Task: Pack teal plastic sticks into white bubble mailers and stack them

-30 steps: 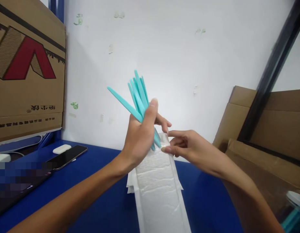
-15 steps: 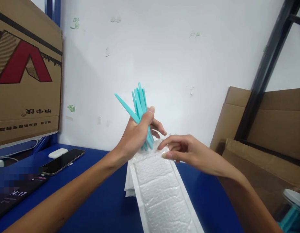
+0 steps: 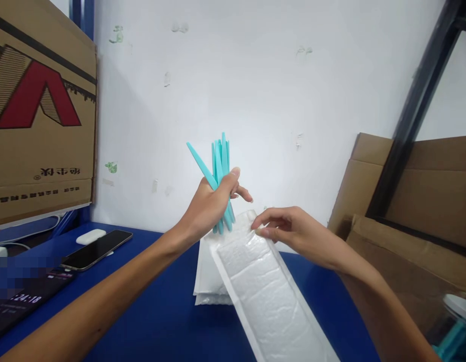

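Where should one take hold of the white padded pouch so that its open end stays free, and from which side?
Probably the pouch is best gripped at a side edge just below its upper end, approaching from the right, as the right hand pinches it there now. The pouch is long, flat and tilted, with its upper end beside the turquoise sticks in the left hand, so a side pinch leaves that end free.

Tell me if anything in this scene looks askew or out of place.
One teal stick splays leftward from the upright bundle gripped in the left hand. The right hand pinches the top edge of the white padded pouch, which lies tilted. Nothing spilled or damaged.
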Demonstrator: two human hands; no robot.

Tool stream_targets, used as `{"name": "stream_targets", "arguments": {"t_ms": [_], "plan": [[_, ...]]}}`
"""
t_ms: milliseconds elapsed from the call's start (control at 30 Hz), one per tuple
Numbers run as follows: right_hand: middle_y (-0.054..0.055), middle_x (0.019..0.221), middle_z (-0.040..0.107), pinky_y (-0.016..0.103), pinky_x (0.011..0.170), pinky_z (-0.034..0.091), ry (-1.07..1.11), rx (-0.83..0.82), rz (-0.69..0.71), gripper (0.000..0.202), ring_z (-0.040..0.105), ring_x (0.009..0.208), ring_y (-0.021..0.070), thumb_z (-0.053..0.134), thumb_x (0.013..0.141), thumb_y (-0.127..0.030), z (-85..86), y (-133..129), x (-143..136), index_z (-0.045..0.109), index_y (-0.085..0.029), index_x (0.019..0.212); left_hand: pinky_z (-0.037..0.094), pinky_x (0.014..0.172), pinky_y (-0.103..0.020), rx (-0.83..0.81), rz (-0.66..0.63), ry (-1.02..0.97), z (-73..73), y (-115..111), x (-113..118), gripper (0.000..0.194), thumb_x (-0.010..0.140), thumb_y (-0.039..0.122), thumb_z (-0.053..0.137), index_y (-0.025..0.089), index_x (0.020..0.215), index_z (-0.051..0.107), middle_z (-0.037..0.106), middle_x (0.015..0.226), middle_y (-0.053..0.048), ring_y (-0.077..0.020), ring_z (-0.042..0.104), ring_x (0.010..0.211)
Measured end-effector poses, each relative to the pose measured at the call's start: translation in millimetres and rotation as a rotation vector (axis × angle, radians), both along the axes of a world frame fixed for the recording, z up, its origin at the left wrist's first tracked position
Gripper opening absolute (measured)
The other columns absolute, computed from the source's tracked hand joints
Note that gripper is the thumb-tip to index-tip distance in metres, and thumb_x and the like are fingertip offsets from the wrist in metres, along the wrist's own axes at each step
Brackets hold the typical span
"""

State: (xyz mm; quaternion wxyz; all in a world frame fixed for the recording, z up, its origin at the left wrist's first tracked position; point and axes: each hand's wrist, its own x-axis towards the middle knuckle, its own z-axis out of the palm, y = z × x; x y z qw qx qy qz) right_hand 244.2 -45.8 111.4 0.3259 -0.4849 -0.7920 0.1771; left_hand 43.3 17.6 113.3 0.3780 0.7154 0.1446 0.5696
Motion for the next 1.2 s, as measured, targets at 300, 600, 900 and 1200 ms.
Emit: {"name": "stream_targets", "arguments": {"t_ms": [300,600,900,1200], "plan": [[0.001,0.094,0.068,0.029,0.073,0.047,0.071,0.023,0.040,0.015,0.057,0.082,0.0151,0.064,0.094,-0.035,-1.5,1,-3,0.071,-0.022,0.099,0.043,0.106,-0.043,0.004,-0.074,-0.030,-2.7,5,-1,0.041,0.099,0.054,0.045,0.024,0.071,0.045,0.076,0.087,-0.004,-0.0243,0.066,0.109],[0.000,0.092,0.065,0.028,0.075,0.044,0.112,0.001,0.118,0.012,0.056,0.085,0.0150,0.064,0.095,-0.033,-3.7,0,-7,0.070,-0.023,0.096,0.044,0.104,-0.042,0.013,-0.131,0.132,-2.5,4,-2,0.046,0.101,0.056,0.035,0.024,0.073,0.050,0.077,0.097,-0.004,-0.0248,0.067,0.107],[0.002,0.093,0.065,0.028,0.075,0.046,0.137,-0.003,0.161,0.016,0.057,0.084,0.0157,0.064,0.095,-0.036,-3.6,0,-9,0.070,-0.021,0.097,0.043,0.108,-0.042,0.016,-0.160,0.158,0.3,1,-5,0.049,0.100,0.062,0.038,0.023,0.093,0.068,0.077,0.111,-0.006,-0.0249,0.065,0.116],[0.001,0.094,0.065,0.030,0.077,0.045,0.143,0.023,0.129,0.013,0.058,0.087,0.0160,0.062,0.096,-0.033,-10.2,6,-12,0.069,-0.022,0.097,0.049,0.103,-0.042,-0.060,-0.256,0.143,-3.7,4,-2,0.048,0.100,0.062,0.039,0.028,0.116,0.069,0.076,0.115,-0.007,-0.0264,0.067,0.116]]}}
